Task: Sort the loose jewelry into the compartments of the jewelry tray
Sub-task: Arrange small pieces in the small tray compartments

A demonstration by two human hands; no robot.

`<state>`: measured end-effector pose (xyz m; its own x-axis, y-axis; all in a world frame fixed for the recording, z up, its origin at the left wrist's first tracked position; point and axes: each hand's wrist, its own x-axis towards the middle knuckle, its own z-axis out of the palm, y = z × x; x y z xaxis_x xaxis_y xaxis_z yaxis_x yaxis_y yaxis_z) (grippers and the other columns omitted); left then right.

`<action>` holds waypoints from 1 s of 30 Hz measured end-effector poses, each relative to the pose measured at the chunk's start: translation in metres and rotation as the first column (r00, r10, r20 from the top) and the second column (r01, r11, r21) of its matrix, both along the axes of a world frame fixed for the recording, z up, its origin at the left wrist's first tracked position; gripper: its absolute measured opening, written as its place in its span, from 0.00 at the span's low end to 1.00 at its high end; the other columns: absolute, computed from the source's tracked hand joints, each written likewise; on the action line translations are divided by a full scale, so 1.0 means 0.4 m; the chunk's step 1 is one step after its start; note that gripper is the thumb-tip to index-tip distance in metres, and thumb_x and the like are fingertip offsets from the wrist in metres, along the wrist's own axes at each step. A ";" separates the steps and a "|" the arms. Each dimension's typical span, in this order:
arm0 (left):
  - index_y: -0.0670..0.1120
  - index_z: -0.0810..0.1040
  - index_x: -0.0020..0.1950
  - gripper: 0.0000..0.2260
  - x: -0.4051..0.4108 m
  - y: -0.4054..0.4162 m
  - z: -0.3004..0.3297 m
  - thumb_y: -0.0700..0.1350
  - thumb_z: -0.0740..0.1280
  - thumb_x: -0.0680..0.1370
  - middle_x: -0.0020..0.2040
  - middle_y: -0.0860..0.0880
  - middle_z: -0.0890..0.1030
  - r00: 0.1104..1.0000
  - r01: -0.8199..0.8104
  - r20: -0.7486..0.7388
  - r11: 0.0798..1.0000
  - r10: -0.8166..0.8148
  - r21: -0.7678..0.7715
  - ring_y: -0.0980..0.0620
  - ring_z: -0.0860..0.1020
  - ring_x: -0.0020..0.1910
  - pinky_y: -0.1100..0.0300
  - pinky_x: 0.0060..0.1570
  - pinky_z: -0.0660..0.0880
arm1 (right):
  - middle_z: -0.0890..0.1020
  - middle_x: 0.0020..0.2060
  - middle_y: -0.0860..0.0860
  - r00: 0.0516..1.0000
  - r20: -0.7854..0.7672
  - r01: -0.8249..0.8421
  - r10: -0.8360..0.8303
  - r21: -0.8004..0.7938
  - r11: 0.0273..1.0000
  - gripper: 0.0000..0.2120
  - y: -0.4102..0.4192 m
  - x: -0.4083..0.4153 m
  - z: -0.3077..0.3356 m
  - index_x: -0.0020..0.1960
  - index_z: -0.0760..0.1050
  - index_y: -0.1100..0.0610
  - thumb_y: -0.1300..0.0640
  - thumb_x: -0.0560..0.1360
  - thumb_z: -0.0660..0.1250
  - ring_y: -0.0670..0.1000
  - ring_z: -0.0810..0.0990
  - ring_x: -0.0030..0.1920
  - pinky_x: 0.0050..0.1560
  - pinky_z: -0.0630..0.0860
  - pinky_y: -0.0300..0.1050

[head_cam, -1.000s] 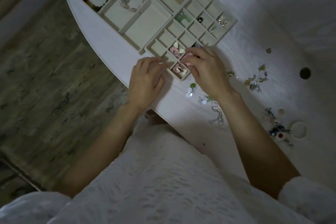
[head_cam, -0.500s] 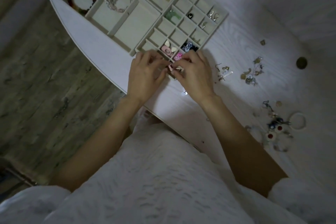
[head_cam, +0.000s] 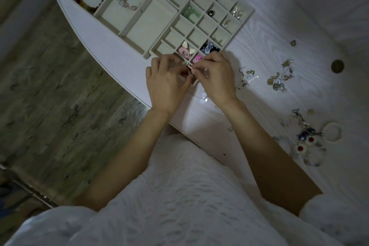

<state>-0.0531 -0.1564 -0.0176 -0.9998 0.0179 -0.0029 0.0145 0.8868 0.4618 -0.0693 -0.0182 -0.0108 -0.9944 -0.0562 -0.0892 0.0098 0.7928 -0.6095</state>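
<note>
Both hands have crept together at the jewelry tray [head_cam: 246, 21] near corner; left hand [head_cam: 166, 84] and right hand [head_cam: 216, 79] pinch one small pinkish piece [head_cam: 189, 68], too tiny to identify, corner compartment hidden beneath them

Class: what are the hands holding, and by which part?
Both hands, left hand and right hand, pinch one small jewelry piece between their fingertips; which part cannot be told.

no readable text, labels or numbers
</note>
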 end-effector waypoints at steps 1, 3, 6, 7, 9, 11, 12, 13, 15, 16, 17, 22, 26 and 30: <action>0.51 0.84 0.43 0.12 -0.004 0.005 0.003 0.57 0.67 0.71 0.53 0.49 0.78 1.000 -0.017 0.006 1.000 0.017 -0.020 0.47 0.70 0.53 0.56 0.46 0.63 | 0.79 0.43 0.53 1.000 -0.013 -0.006 0.007 0.018 1.000 0.06 0.001 0.001 -0.001 0.46 0.83 0.57 0.58 0.71 0.72 0.56 0.74 0.50 0.49 0.67 0.41; 0.50 0.84 0.40 0.12 -0.015 0.013 0.009 0.57 0.69 0.68 0.52 0.50 0.78 0.999 -0.043 0.019 0.998 0.044 -0.037 0.45 0.73 0.52 0.56 0.45 0.61 | 0.79 0.42 0.52 0.999 -0.032 -0.010 0.011 0.034 0.999 0.06 0.005 0.002 -0.005 0.46 0.83 0.56 0.57 0.71 0.71 0.57 0.73 0.50 0.49 0.66 0.41; 0.51 0.84 0.39 0.09 -0.020 0.018 0.009 0.55 0.71 0.67 0.51 0.51 0.79 0.996 -0.078 0.031 0.997 0.078 -0.012 0.44 0.73 0.51 0.56 0.45 0.62 | 0.79 0.42 0.52 1.000 -0.015 0.008 -0.008 -0.005 1.000 0.06 0.010 0.003 -0.006 0.47 0.84 0.55 0.56 0.71 0.71 0.56 0.73 0.50 0.50 0.67 0.42; 0.51 0.85 0.39 0.08 -0.019 0.016 0.009 0.54 0.72 0.67 0.51 0.52 0.79 0.994 -0.099 0.040 0.995 0.098 0.014 0.45 0.73 0.52 0.58 0.45 0.61 | 0.79 0.42 0.52 1.000 -0.011 0.014 -0.014 -0.015 1.000 0.06 0.011 0.002 -0.007 0.47 0.84 0.54 0.56 0.71 0.71 0.56 0.72 0.50 0.50 0.67 0.43; 0.52 0.85 0.41 0.07 -0.017 0.010 0.012 0.53 0.72 0.69 0.52 0.54 0.78 0.986 -0.149 0.090 0.987 0.142 0.067 0.47 0.71 0.54 0.60 0.47 0.59 | 0.79 0.41 0.52 1.000 -0.009 0.014 -0.014 -0.015 1.000 0.05 0.011 0.002 -0.007 0.46 0.83 0.54 0.55 0.71 0.71 0.55 0.72 0.50 0.49 0.66 0.42; 0.53 0.85 0.42 0.07 -0.017 0.006 0.014 0.55 0.71 0.70 0.53 0.54 0.78 0.980 -0.163 0.122 0.985 0.155 0.062 0.47 0.71 0.55 0.61 0.48 0.58 | 0.78 0.41 0.51 0.999 -0.032 -0.003 0.003 0.003 1.000 0.05 0.010 0.002 -0.009 0.45 0.83 0.54 0.55 0.71 0.71 0.55 0.73 0.49 0.49 0.64 0.41; 0.53 0.85 0.42 0.08 -0.018 0.007 0.015 0.56 0.71 0.71 0.54 0.54 0.78 0.984 -0.144 0.114 0.989 0.141 0.027 0.47 0.71 0.55 0.60 0.48 0.58 | 0.78 0.41 0.51 0.999 -0.047 -0.013 0.014 0.012 1.000 0.05 0.010 0.002 -0.010 0.45 0.83 0.54 0.54 0.71 0.71 0.56 0.73 0.49 0.49 0.64 0.40; 0.53 0.85 0.42 0.09 -0.018 0.010 0.016 0.57 0.70 0.71 0.54 0.53 0.78 0.988 -0.120 0.096 0.993 0.121 -0.017 0.46 0.72 0.55 0.58 0.48 0.59 | 0.78 0.41 0.51 0.998 -0.059 -0.019 0.021 0.019 1.000 0.06 0.010 0.002 -0.012 0.45 0.83 0.54 0.55 0.71 0.70 0.56 0.73 0.48 0.49 0.63 0.39; 0.52 0.85 0.40 0.10 -0.018 0.021 0.014 0.58 0.70 0.70 0.53 0.51 0.79 0.993 -0.093 0.064 0.991 0.100 -0.097 0.44 0.73 0.54 0.53 0.48 0.63 | 0.78 0.41 0.52 0.997 -0.070 -0.018 0.020 0.020 1.000 0.06 0.011 0.002 -0.014 0.46 0.83 0.55 0.55 0.72 0.70 0.56 0.73 0.48 0.48 0.62 0.38; 0.52 0.85 0.40 0.10 -0.017 0.026 0.013 0.57 0.71 0.70 0.53 0.50 0.79 0.993 -0.097 0.054 0.988 0.104 -0.122 0.43 0.73 0.53 0.52 0.47 0.64 | 0.78 0.41 0.52 0.997 -0.071 -0.016 0.016 0.013 1.000 0.05 0.012 0.002 -0.014 0.46 0.83 0.55 0.56 0.72 0.70 0.56 0.73 0.48 0.48 0.62 0.38; 0.51 0.85 0.39 0.10 -0.015 0.031 0.011 0.56 0.71 0.70 0.52 0.50 0.79 0.992 -0.111 0.045 0.985 0.118 -0.131 0.43 0.73 0.53 0.52 0.47 0.63 | 0.78 0.41 0.52 0.997 -0.072 -0.013 0.014 0.005 1.000 0.05 0.012 0.003 -0.015 0.46 0.83 0.55 0.56 0.72 0.70 0.56 0.73 0.48 0.48 0.63 0.38; 0.53 0.85 0.37 0.09 -0.010 0.044 0.018 0.56 0.69 0.70 0.51 0.55 0.80 0.965 -0.254 0.062 0.967 0.254 -0.020 0.47 0.72 0.52 0.58 0.46 0.57 | 0.79 0.42 0.53 0.992 -0.125 -0.028 0.030 0.023 0.999 0.04 0.010 0.007 -0.019 0.45 0.82 0.57 0.58 0.71 0.70 0.55 0.73 0.48 0.49 0.64 0.39; 0.53 0.84 0.36 0.11 -0.004 0.035 0.017 0.57 0.67 0.69 0.49 0.56 0.81 0.976 -0.216 -0.021 0.975 0.215 -0.047 0.49 0.73 0.50 0.58 0.45 0.58 | 0.79 0.43 0.53 0.964 -0.218 -0.123 0.151 0.138 0.983 0.05 0.009 0.012 -0.019 0.44 0.81 0.58 0.58 0.73 0.67 0.54 0.72 0.48 0.49 0.70 0.47; 0.52 0.84 0.39 0.12 0.010 0.015 0.004 0.59 0.66 0.71 0.49 0.57 0.81 0.984 -0.172 -0.058 0.982 0.168 -0.074 0.49 0.73 0.49 0.58 0.46 0.59 | 0.79 0.43 0.54 0.922 -0.285 -0.193 0.264 0.252 0.948 0.08 0.003 0.004 -0.018 0.42 0.81 0.60 0.57 0.73 0.64 0.53 0.69 0.47 0.47 0.66 0.46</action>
